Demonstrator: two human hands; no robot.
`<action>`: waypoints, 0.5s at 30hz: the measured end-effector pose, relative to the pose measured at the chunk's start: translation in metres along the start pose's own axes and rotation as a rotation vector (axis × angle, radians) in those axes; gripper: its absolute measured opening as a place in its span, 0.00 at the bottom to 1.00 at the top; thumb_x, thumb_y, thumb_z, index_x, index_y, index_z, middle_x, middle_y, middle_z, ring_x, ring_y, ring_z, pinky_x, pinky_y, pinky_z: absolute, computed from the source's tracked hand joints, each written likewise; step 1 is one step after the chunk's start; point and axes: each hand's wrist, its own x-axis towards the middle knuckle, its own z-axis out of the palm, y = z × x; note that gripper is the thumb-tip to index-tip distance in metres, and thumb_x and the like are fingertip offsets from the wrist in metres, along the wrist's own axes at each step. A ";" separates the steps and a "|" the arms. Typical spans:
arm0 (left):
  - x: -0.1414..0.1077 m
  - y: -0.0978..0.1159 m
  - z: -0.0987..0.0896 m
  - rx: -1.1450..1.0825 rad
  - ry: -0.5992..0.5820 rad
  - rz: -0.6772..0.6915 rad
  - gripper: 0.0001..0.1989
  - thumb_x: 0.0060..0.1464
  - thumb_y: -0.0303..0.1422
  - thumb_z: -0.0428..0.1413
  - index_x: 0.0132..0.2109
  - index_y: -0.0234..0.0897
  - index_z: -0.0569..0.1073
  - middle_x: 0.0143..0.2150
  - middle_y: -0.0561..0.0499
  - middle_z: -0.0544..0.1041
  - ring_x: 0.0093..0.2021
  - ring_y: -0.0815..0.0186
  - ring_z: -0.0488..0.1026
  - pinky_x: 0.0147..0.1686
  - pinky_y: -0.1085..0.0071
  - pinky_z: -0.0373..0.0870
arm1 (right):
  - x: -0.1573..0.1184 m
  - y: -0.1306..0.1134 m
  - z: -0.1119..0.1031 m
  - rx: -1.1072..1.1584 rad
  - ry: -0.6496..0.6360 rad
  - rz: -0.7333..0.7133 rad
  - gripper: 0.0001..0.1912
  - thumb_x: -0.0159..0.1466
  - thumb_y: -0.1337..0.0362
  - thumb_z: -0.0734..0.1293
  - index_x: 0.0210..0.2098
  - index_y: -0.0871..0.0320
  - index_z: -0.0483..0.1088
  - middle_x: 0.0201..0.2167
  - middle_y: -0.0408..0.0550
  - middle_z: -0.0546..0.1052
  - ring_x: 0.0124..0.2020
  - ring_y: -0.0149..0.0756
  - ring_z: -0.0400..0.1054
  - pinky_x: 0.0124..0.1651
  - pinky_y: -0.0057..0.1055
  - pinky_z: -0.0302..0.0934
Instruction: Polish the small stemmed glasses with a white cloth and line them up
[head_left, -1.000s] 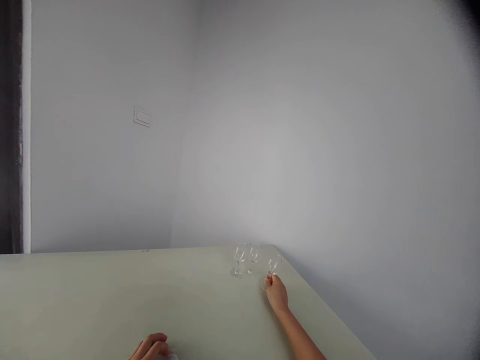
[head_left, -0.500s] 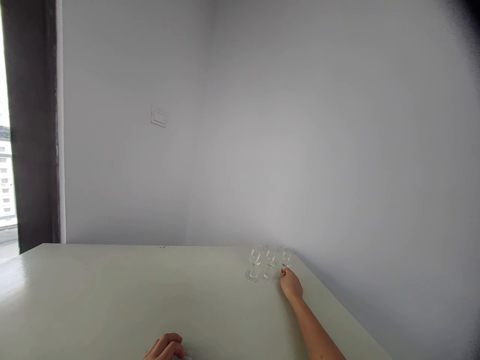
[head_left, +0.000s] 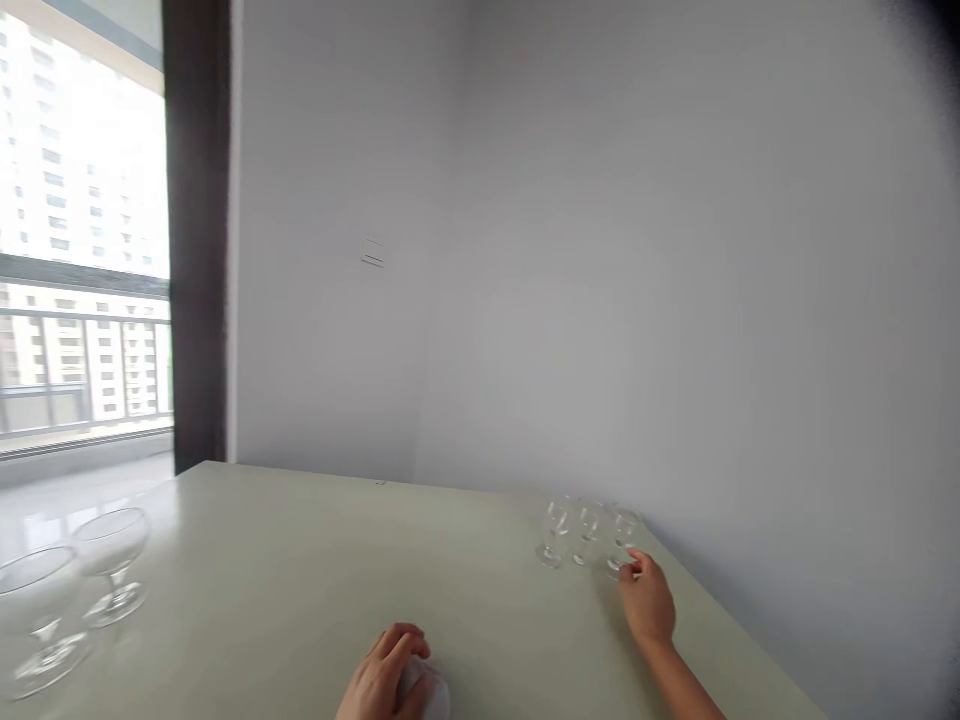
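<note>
My right hand (head_left: pixel 649 602) is beside the rightmost of three small stemmed glasses at the far right of the table. Its thumb and forefinger are apart, close to the foot of that right glass (head_left: pixel 624 532). The middle glass (head_left: pixel 589 524) and the left glass (head_left: pixel 556 520) stand upright in a row with it. Low in the view, my left hand (head_left: pixel 386 672) has its fingers curled over a pale, rounded, greyish-white thing (head_left: pixel 436 697). My fingers and the picture's bottom edge partly hide that thing, and its kind is unclear.
Two larger stemmed glasses stand at the table's left, one nearer (head_left: pixel 37 615) and one behind it (head_left: pixel 112 550). The pale green table (head_left: pixel 315 560) meets grey walls at the back and right. A dark frame (head_left: pixel 199 230) borders a balcony opening at left.
The view has turned left, bringing the two larger glasses into sight. My right fingers have let go of the right glass's stem and drawn back slightly. More of my left hand and the pale thing shows.
</note>
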 end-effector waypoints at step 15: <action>0.017 -0.090 -0.216 -0.261 1.514 -0.776 0.41 0.41 0.39 0.58 0.59 0.31 0.50 0.61 0.31 0.54 0.58 0.48 0.62 0.53 0.54 0.64 | -0.113 -0.089 -0.029 0.464 -0.016 -0.744 0.09 0.59 0.55 0.62 0.34 0.51 0.70 0.32 0.44 0.73 0.25 0.30 0.67 0.27 0.25 0.63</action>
